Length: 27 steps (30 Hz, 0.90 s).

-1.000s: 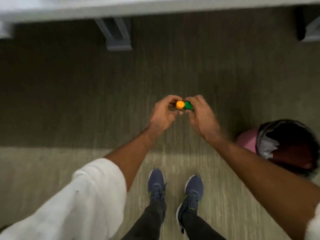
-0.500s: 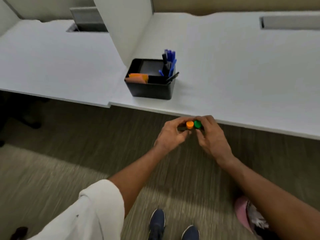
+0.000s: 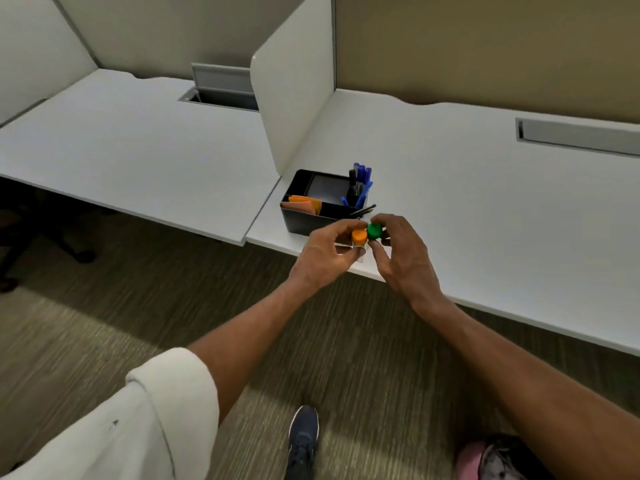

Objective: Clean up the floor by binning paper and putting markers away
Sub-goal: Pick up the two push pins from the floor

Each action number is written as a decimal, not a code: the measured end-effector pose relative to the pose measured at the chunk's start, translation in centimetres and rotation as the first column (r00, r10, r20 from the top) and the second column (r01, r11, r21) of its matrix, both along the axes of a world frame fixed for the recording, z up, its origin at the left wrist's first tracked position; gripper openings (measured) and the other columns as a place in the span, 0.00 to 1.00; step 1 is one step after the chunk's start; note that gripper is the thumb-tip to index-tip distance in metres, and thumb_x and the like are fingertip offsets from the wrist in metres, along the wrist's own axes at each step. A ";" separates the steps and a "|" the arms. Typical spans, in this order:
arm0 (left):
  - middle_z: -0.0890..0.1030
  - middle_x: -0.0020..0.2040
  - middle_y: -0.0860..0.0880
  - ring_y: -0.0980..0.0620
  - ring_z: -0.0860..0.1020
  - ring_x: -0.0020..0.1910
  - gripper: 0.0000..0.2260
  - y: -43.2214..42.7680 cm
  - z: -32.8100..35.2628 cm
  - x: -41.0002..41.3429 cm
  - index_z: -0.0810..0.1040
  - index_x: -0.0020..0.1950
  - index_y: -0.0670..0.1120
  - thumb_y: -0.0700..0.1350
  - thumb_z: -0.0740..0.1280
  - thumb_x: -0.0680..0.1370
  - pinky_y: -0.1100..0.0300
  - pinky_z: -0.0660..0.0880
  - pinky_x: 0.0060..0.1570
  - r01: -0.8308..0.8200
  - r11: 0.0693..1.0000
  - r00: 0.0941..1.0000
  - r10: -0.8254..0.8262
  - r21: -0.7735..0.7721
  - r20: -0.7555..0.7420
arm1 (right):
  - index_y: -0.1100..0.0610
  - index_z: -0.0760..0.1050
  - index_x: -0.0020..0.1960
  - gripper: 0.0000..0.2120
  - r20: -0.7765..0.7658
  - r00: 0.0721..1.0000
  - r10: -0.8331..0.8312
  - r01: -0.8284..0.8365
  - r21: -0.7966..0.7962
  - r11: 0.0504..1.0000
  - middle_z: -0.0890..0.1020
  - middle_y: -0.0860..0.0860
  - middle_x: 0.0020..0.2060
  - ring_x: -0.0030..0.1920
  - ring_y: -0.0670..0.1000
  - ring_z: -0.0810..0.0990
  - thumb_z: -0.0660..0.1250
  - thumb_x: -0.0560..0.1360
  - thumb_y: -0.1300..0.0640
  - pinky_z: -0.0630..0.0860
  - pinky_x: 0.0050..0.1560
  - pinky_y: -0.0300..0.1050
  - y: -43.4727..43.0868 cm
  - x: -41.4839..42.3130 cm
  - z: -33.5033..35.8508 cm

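Observation:
My left hand [image 3: 325, 258] grips an orange-capped marker [image 3: 359, 236], held upright with its cap toward me. Beside it, my right hand [image 3: 403, 261] holds a green-capped marker [image 3: 374, 231] the same way. Both caps touch side by side over the front edge of the white desk [image 3: 485, 209]. Just beyond my hands stands a black desk organizer [image 3: 304, 220] holding several blue and black markers [image 3: 360, 181] in its right compartment and orange sticky notes [image 3: 304, 204] in its left one. The marker bodies are hidden by my fingers.
A white divider panel [image 3: 294, 98] stands behind the organizer. A second desk [image 3: 121, 143] extends left. The pink bin [image 3: 485, 460] with a dark liner shows at the bottom right on the carpet, near my shoe [image 3: 303, 441]. A chair base [image 3: 76, 252] sits under the left desk.
My view has risen from the floor and bin up to the desk. Both hands, still holding the two markers, have moved up close to the organizer.

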<state>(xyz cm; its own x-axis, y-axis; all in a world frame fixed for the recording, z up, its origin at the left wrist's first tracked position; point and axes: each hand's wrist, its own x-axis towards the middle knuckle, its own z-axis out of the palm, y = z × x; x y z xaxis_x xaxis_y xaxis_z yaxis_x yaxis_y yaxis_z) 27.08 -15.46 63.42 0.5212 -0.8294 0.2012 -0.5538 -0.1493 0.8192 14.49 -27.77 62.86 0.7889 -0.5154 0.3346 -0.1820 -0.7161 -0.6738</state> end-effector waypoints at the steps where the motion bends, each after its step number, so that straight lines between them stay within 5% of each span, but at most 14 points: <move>1: 0.82 0.60 0.52 0.59 0.80 0.59 0.20 0.0 0.7 0.9 0.75 0.68 0.48 0.42 0.73 0.76 0.64 0.77 0.62 -0.006 1.000 1.000 0.006 -0.010 -0.007 | 0.53 0.71 0.65 0.18 0.012 1.000 0.006 -0.006 -0.011 1.000 0.78 0.51 0.59 0.56 0.50 0.79 0.71 0.78 0.60 0.81 0.58 0.50 -0.1 0.9 0.7; 11: 0.83 0.57 0.54 0.59 0.80 0.53 0.17 -0.8 5.4 13.0 0.78 0.64 0.51 0.48 0.74 0.76 0.67 0.76 0.57 -0.101 0.995 0.989 0.097 0.026 0.110 | 0.52 0.73 0.60 0.13 -0.014 1.000 -0.002 0.001 -0.031 1.000 0.77 0.51 0.56 0.51 0.50 0.79 0.69 0.77 0.59 0.82 0.52 0.49 -1.6 13.8 6.0; 18: 0.82 0.59 0.51 0.55 0.78 0.56 0.17 -2.4 2.6 21.3 0.77 0.62 0.50 0.39 0.73 0.76 0.66 0.73 0.55 -0.265 0.960 0.964 0.263 0.093 0.038 | 0.53 0.74 0.57 0.12 -0.092 0.990 -0.104 0.108 0.045 0.993 0.79 0.51 0.53 0.49 0.49 0.80 0.71 0.76 0.60 0.82 0.54 0.48 -2.8 23.9 4.0; 27: 0.82 0.58 0.51 0.56 0.78 0.56 0.18 -3.7 -2.8 25.5 0.76 0.63 0.50 0.40 0.73 0.75 0.57 0.77 0.60 -0.136 0.964 0.990 0.121 0.230 0.078 | 0.54 0.75 0.59 0.12 -0.329 0.942 -0.069 0.065 -0.023 0.998 0.80 0.53 0.53 0.50 0.52 0.80 0.70 0.77 0.58 0.80 0.54 0.49 -4.2 27.7 -0.3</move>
<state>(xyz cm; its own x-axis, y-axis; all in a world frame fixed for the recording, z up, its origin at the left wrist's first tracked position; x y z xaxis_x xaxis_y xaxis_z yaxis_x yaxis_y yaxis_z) 52.60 -19.16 60.66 0.6193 -0.7839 0.0447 -0.5661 -0.4063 0.7173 42.20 -32.00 62.59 0.8199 -0.5685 0.0678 -0.4405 -0.7020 -0.5595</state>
